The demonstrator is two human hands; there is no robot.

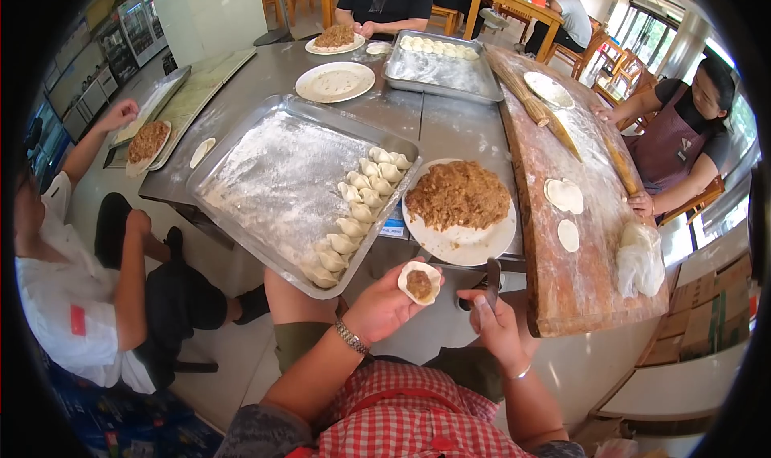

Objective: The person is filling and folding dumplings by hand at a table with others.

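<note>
My left hand [382,307] holds a round dough wrapper [435,294], cupped around a lump of meat filling [418,283]. In my right hand [500,331] is a flat-bladed spreader [493,277], its blade pointing up and away from me. Just beyond both hands lies a white plate [464,250] heaped with minced filling [461,196]. Left of that plate, a floured metal tray [289,181] holds several folded dumplings [361,211] in rows along its right side. The tray's near corner juts over the table edge above my lap.
To the right is a floured wooden board [545,301] with loose wrappers [564,195], a bagged lump [641,259] and a co-worker's rolling pin [620,160]. A second tray [443,88] and an oval plate [335,82] stand farther back. Other people sit at left and across the table.
</note>
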